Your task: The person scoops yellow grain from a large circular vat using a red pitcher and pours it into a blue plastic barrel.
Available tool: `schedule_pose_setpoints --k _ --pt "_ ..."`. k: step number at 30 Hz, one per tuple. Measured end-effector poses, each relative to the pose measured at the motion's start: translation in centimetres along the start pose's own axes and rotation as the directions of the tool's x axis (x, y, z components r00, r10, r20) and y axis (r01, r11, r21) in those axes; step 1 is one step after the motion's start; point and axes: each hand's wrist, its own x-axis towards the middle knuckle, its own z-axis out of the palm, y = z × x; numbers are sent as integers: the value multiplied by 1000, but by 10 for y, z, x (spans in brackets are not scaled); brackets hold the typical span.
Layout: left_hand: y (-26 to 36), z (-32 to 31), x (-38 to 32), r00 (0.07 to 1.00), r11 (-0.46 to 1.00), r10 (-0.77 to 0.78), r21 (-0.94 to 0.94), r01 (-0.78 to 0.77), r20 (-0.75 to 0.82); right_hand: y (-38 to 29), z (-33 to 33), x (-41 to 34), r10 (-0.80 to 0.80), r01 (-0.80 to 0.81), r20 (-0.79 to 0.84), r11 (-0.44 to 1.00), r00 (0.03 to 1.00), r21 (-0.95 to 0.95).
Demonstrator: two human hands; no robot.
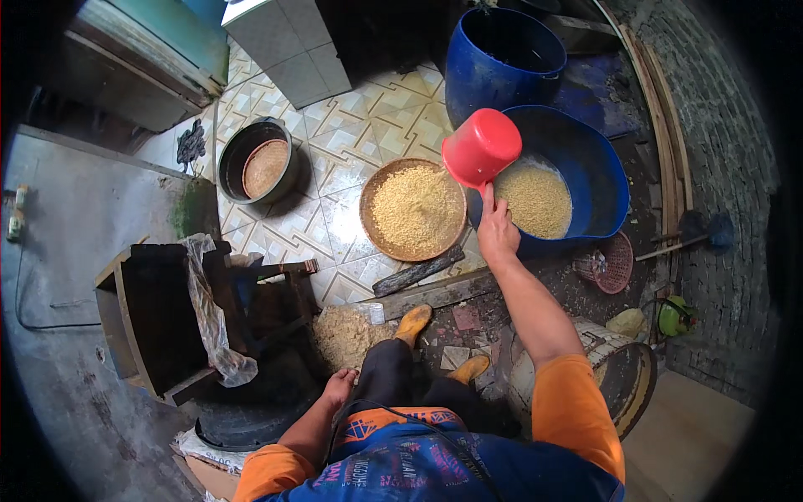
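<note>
My right hand (499,235) grips the handle of a red plastic dipper (486,141). The dipper is tipped over the right rim of a round woven tray (370,235), its mouth facing down. Pale yellow beans, probably soybeans (414,210), are heaped in the tray, and the heap looks blurred near the dipper. Just right of it stands a cut-open blue plastic drum (593,169) with more of these beans (536,197) at its bottom. My left hand (340,384) hangs beside my left thigh, fingers curled, with nothing visible in it.
A dark tub (226,169) with a woven tray inside sits on the tiled floor. A taller blue drum (461,69) stands behind. Charred wood (417,273) and a plank (439,295) lie before my boots. Wooden machinery (128,314) is left; a pink basket (618,263) lies right.
</note>
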Motion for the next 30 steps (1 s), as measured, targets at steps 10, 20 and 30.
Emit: schedule_pose_setpoints --k 10,20,30 --pt "27 23 10 996 966 -61 254 43 63 87 -59 -122 101 -35 37 -28 994 999" --pt "78 89 9 980 882 -3 463 -90 197 271 -105 -361 847 203 269 -394 458 896" --pt "113 199 -11 818 406 63 734 -545 572 403 276 -545 459 312 888 -841 -20 442"
